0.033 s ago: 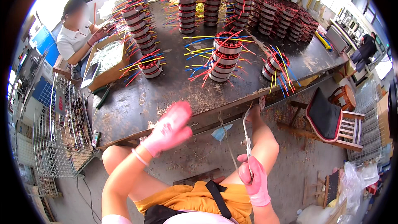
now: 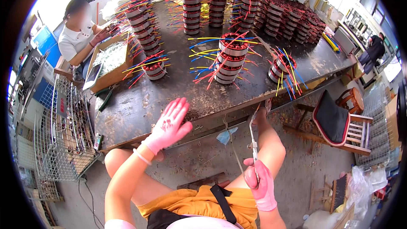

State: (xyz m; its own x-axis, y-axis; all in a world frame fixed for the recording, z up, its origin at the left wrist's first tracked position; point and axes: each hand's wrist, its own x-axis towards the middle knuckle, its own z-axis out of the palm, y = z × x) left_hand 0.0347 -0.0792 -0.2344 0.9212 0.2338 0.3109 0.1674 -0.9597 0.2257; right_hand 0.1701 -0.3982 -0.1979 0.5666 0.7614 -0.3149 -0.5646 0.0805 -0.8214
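**A:** At the near edge of the desk (image 2: 140, 110), in the head view, what are the hands doing?

**B:** The left hand (image 2: 169, 125), in a pink glove, is spread wide and flat with nothing in it. It hovers over or rests on the desk's front edge, and I cannot tell which from this angle. The right hand (image 2: 262, 182), also gloved in pink, is low by the person's knee and closed around the handles of a slim metal tool (image 2: 253, 144).

**A:** What kind of tool is it?

**B:** It is probably scissors or snips, but the view is too small to be sure. Its tip points up toward the underside of the desk edge, near a scrap of blue material (image 2: 226, 135) hanging there.

**A:** And what is on the desk?

**B:** Nearest is a stack of wound coils (image 2: 229, 59) with red, blue and yellow leads fanning out. It sits well beyond the left hand and neither hand touches it. A shorter stack (image 2: 282, 70) stands to its right and another (image 2: 154, 68) to its left, with many more rows at the back.

**A:** Has anything moved against the other picture?

**B:** No. The hands, tool and stacks sit in the same places, so the work stands where it was, with the tool gripped and the coils untouched.

**A:** Who else is there?

**B:** A co-worker (image 2: 78, 29) sits at the far left beside a cardboard box (image 2: 112, 61).
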